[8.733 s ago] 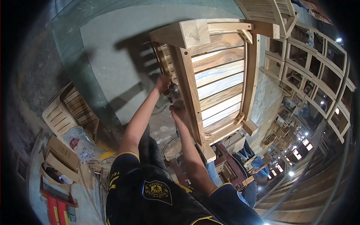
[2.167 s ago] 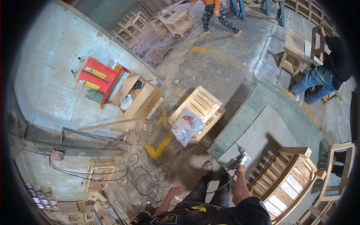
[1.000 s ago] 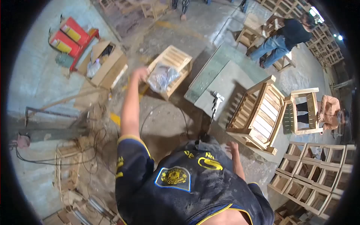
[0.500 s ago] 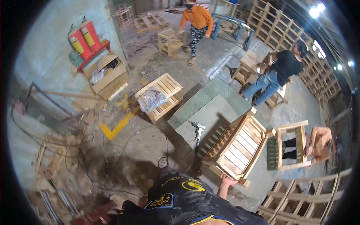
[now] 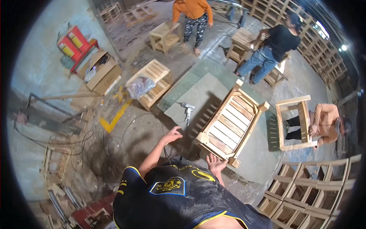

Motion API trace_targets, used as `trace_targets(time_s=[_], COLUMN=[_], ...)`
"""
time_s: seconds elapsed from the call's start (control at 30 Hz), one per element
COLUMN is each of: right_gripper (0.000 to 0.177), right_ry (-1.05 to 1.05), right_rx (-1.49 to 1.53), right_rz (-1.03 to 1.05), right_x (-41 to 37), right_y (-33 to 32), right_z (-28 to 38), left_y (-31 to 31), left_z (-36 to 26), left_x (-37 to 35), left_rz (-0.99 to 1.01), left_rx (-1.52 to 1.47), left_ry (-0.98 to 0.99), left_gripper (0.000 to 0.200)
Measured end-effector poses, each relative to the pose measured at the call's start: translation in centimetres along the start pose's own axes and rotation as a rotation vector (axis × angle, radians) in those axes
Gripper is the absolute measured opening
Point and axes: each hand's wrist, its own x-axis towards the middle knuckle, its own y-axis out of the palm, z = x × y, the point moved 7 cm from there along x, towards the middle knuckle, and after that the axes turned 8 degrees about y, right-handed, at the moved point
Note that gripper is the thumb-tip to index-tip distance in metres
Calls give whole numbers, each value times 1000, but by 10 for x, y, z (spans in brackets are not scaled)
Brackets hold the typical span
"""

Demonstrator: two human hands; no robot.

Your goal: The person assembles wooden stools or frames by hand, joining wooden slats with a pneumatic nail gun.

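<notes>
Neither hand grasps anything. The right hand (image 5: 215, 164) is spread, palm up and empty, just beside the near corner of the pale slatted wooden seat frame (image 5: 228, 122); whether the fingertips touch the wood cannot be told. The left hand (image 5: 173, 134) is likewise released, fingers loose, held out over the near edge of the grey-green slab worktable (image 5: 198, 89).

Just beyond the left hand lies the grey pistol-shaped power drill (image 5: 187, 110), on its side on bare tabletop, apparently so that it cannot roll and stays within arm's reach. Ahead of the right hand, the frame rests flat on the table with its slats up, a posture that seems to leave its joints and corners open to both hands.

Farther left of the left hand, a slatted wooden crate (image 5: 154, 78) carries a clear plastic bag (image 5: 139, 87). Beyond it stand an open cardboard box (image 5: 101, 71) and red fire extinguishers (image 5: 72, 40). Past the table, three other people handle similar wooden frames.
</notes>
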Motion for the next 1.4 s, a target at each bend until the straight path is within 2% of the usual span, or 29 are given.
trace_targets(time_s=[0.03, 0.1, 0.13, 0.17, 0.23, 0.3, 0.33, 0.43, 0.5, 0.57, 0.67, 0.7, 0.73, 0.77, 0.8, 0.83, 0.87, 0.93, 0.97, 1.03, 1.13, 1.23, 1.27, 1.37, 1.4], right_gripper=[83, 40, 35, 31, 30, 28, 28, 25, 25, 27, 27, 24, 25, 23, 23, 24, 24, 25, 31, 56, 83, 100, 83, 62, 42], right_ry=[16, -1, -6, -11, -44, -31, -30, -52, -141, -198, -329, -394, -395, -543, -578, -612, -654, -744, -789, -582, -176, -196, -199, -309, -330], right_rx=[-73, -63, -91, -130, -63, 58, 79, 53, -37, -86, -117, -132, -194, -236, -337, -440, -530, -722, -722, -685, -122, -273, -195, -198, -109], right_rz=[66, 92, 99, 105, -19, -44, -98, -159, -194, -258, -133, -97, 31, -149, -107, -70, -169, -334, -424, -758, -843, -404, -393, -204, -134], right_x=[-3, -5, 0, 9, 17, 22, 22, 19, 1, -8, 9, 13, 6, -18, -15, -17, -21, -15, -2, 4, 27, 73, 84, 127, 134], right_y=[0, -3, -13, -19, -23, -9, -4, 6, 37, 73, 122, 139, 183, 220, 242, 250, 240, 225, 185, 130, 82, 77, 76, 82, 91], right_z=[0, 1, 2, 7, 13, 15, 19, 31, 53, 79, 126, 139, 141, 142, 150, 158, 158, 165, 167, 145, 104, 119, 123, 144, 143], left_y=[15, 44, 57, 68, 87, 104, 109, 110, 117, 122, 126, 128, 133, 141, 149, 159, 168, 166, 169, 171, 176, 168, 166, 173, 168], left_z=[-20, -42, -52, -47, -62, -70, -74, -101, -133, -186, -255, -265, -277, -288, -292, -283, -282, -319, -333, -352, -368, -388, -399, -401, -405], left_x=[11, 18, 19, 27, 28, 24, 24, 22, 34, 57, 115, 143, 170, 192, 215, 244, 270, 297, 310, 333, 366, 363, 356, 365, 360], left_rz=[54, 153, 178, 162, 158, 127, 86, -11, -22, -43, -68, -53, -22, 20, 36, 73, 67, 104, 101, 129, 135, 215, 286, 496, 528], left_rx=[58, 135, 95, 52, 273, 335, 271, 569, 440, 472, 395, 297, 190, 83, -8, -53, -66, -1, -68, -34, -141, -148, -208, -437, -388], left_ry=[86, 166, 181, 230, 467, 533, 529, 654, 710, 809, 942, 911, 897, 934, 845, 631, 529, 430, 458, 436, 553, 569, 626, 566, 578], left_gripper=[81, 96, 102, 98, 92, 88, 86, 84, 76, 74, 76, 75, 76, 80, 84, 93, 103, 113, 109, 105, 104, 96, 82, 67, 60])
